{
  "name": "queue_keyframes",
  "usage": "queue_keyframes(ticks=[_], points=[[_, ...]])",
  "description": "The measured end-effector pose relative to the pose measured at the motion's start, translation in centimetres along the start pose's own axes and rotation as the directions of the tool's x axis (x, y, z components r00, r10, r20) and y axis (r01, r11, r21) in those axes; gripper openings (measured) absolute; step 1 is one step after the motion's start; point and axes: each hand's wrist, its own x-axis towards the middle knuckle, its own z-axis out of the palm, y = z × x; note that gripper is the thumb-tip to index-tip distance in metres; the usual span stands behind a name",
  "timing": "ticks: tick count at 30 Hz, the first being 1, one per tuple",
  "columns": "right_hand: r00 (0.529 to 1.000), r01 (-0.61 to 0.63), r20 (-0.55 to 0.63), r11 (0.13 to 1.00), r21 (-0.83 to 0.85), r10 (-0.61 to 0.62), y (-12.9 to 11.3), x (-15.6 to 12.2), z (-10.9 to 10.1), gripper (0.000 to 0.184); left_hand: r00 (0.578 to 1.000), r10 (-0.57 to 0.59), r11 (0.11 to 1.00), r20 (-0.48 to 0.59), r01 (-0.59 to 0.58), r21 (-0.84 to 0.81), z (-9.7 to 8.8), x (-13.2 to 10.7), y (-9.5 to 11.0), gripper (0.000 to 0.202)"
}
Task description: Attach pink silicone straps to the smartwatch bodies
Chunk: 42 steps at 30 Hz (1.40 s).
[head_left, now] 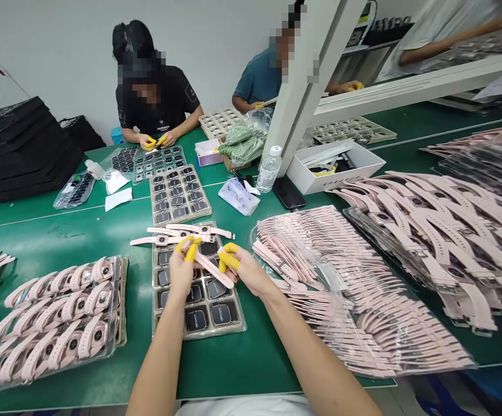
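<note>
My left hand [183,270], with yellow finger cots on its fingertips, pinches one end of a pink watch strap [214,270]. The strap slants down to the right, its free end close under my right hand [247,271]. That hand's yellow-covered fingers are curled together; whatever lies between them is hidden. Beneath both hands is a clear tray [232,329] with dark square watch bodies [221,312] in its compartments. Across its far end lie several watches with pink straps [162,239], partly covered by my left hand.
Trays of pink-strapped watches [73,315] stand at left. Bagged pink straps [363,300] and more watches [441,237] fill the right. Beyond are a watch-body tray [180,196], a tissue pack [238,196], bottle [270,170], phone [289,192] and white box [337,167]. Co-workers [155,110] sit opposite.
</note>
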Motion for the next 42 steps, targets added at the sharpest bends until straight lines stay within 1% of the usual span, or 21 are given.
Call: queue_keyframes(ticks=[1, 2, 4, 6, 8, 11, 14, 18, 24, 29, 33, 40, 42], points=[[1.0, 0.016, -0.003, 1.0, 0.01, -0.016, 0.0, 0.0, 0.1, 0.049, 0.995, -0.005, 0.998, 0.101, -0.001, 0.065, 0.4, -0.4, -0.5, 0.055], [1.0, 0.026, -0.007, 1.0, 0.019, -0.025, 0.1, 0.0, 0.2, 0.049, 0.982, 0.004, 0.992, 0.186, -0.027, 0.123, 0.7, -0.8, -0.9, 0.051], [1.0, 0.028, -0.008, 0.999, 0.04, -0.028, 0.1, -0.1, 0.3, 0.047, 0.95, 0.034, 0.972, 0.312, -0.104, 0.21, 1.0, -1.3, -1.6, 0.043], [1.0, 0.013, 0.004, 0.998, 0.059, -0.013, 0.2, -0.1, 0.5, 0.045, 0.917, 0.062, 0.946, 0.393, -0.18, 0.269, 0.8, -1.5, -2.0, 0.038], [1.0, -0.012, 0.013, 0.998, 0.063, 0.011, 0.3, -0.2, 0.7, 0.042, 0.885, 0.117, 0.905, 0.451, -0.282, 0.319, 0.5, -1.5, -2.0, 0.037], [0.998, -0.053, 0.023, 0.998, 0.041, 0.052, 0.5, -0.2, 0.9, 0.039, 0.826, 0.24, 0.802, 0.509, -0.464, 0.375, 0.1, -1.3, -1.8, 0.043], [0.994, -0.096, 0.047, 0.995, 0.037, 0.094, 0.5, -0.1, 0.8, 0.037, 0.787, 0.295, 0.741, 0.542, -0.546, 0.39, 0.1, -1.3, -1.5, 0.05], [0.991, -0.117, 0.076, 0.992, 0.039, 0.114, 0.5, -0.1, 0.4, 0.034, 0.769, 0.307, 0.729, 0.561, -0.569, 0.38, 0.3, -1.4, -1.4, 0.052], [0.982, -0.16, 0.104, 0.987, 0.025, 0.157, 0.4, -0.1, 0.2, 0.029, 0.76, 0.301, 0.7, 0.576, -0.586, 0.408, 0.3, -1.4, -1.3, 0.051], [0.984, -0.146, 0.106, 0.989, 0.037, 0.141, 0.1, -0.1, 0.3, 0.03, 0.746, 0.303, 0.68, 0.593, -0.605, 0.414, 0.3, -1.4, -1.1, 0.05], [0.987, -0.152, 0.072, 0.985, 0.085, 0.146, -0.1, -0.1, 0.3, 0.029, 0.749, 0.305, 0.664, 0.588, -0.61, 0.433, 0.3, -1.5, -1.0, 0.048], [0.985, -0.164, 0.08, 0.966, 0.199, 0.15, -0.1, -0.1, 0.5, 0.025, 0.752, 0.313, 0.654, 0.58, -0.614, 0.443, 0.4, -1.4, -1.3, 0.046], [0.986, -0.16, 0.076, 0.958, 0.239, 0.145, -0.1, -0.1, 0.6, 0.026, 0.746, 0.317, 0.646, 0.585, -0.622, 0.443, 0.4, -1.5, -1.3, 0.045]])
